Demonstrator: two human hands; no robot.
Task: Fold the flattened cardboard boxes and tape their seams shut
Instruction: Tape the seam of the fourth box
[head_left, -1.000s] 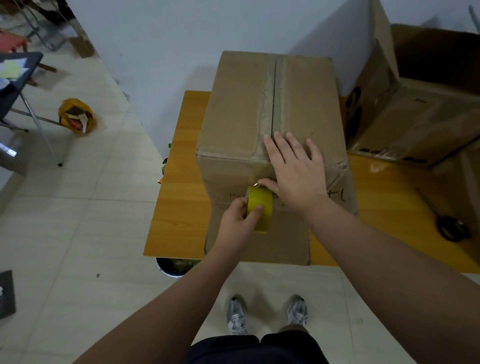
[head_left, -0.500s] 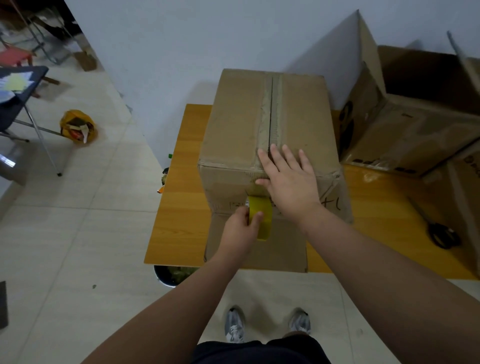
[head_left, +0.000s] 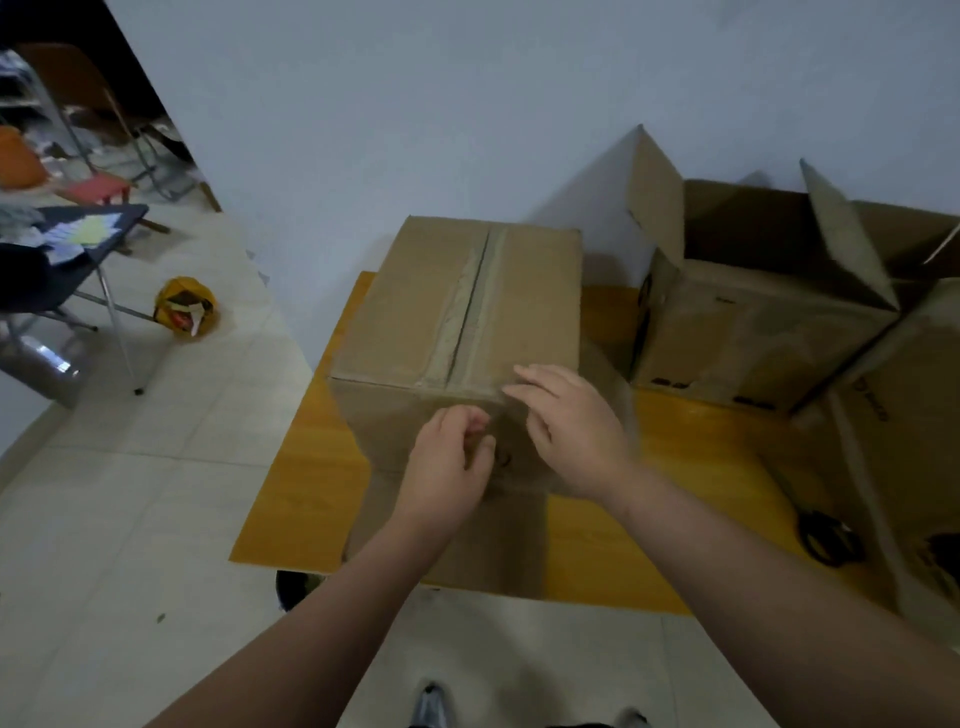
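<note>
Two hands (head_left: 449, 465) (head_left: 571, 428), one closed box (head_left: 410, 312)

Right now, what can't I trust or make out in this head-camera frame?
All in the head view:
- Left hand: fingers curl inward; whatever its grip holds, if anything, is hidden by the hand itself.
- Right hand: motion-blurred, contact with the cardboard box unclear.
- Box front face: markings covered by both hands.
- Dark object on the table, likely scissors: blurred.
- Shoes: cut off by bottom edge.

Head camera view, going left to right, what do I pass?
Dark table → yellow bag → closed box → open box
</note>
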